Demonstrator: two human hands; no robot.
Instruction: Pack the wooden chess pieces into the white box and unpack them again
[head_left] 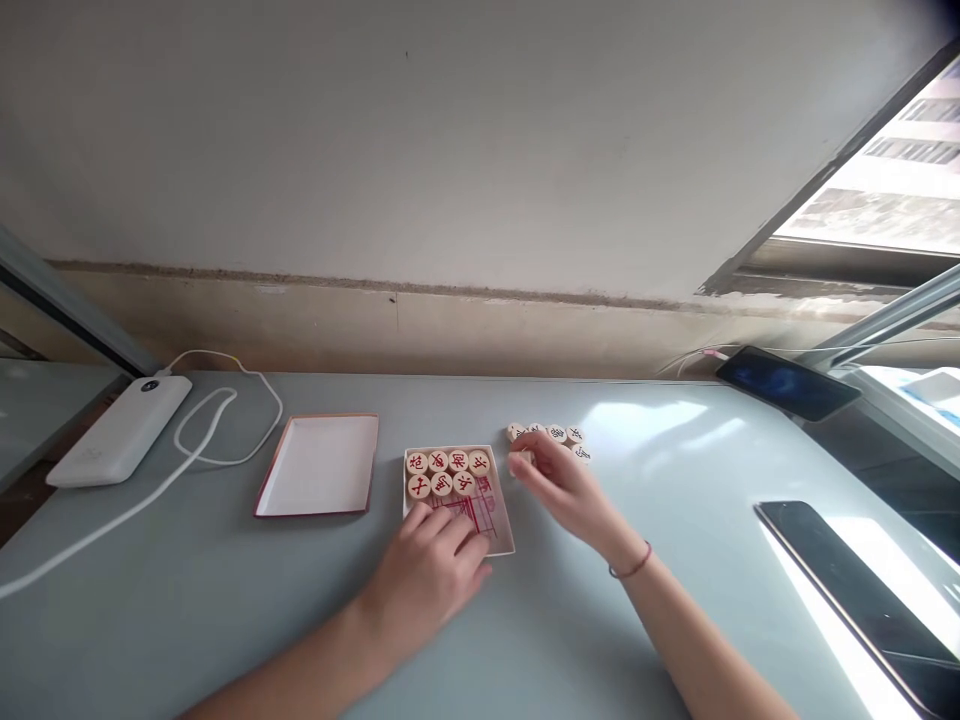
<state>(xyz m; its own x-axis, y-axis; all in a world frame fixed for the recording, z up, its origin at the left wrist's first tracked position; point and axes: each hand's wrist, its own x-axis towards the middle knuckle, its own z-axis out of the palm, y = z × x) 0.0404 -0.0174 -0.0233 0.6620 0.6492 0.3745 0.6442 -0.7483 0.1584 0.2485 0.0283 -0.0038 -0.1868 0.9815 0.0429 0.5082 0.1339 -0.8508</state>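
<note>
Box (499,518) part-filled: 7 red-marked pcs (442,484) in far rows, near area bare where visible. Black-marked pcs (556,433) outside, far R. R hand (559,480) pinches 1 pc (527,457); L hand (437,562) at near side, grip can't tell.

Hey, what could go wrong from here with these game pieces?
The right hand is close by the loose black-marked pieces, so it might knock some out of their cluster. The left hand lies over the near edge of the open box; a push there could shift or tilt it. The red-marked pieces leave some box floor bare, so they might slide.
</note>
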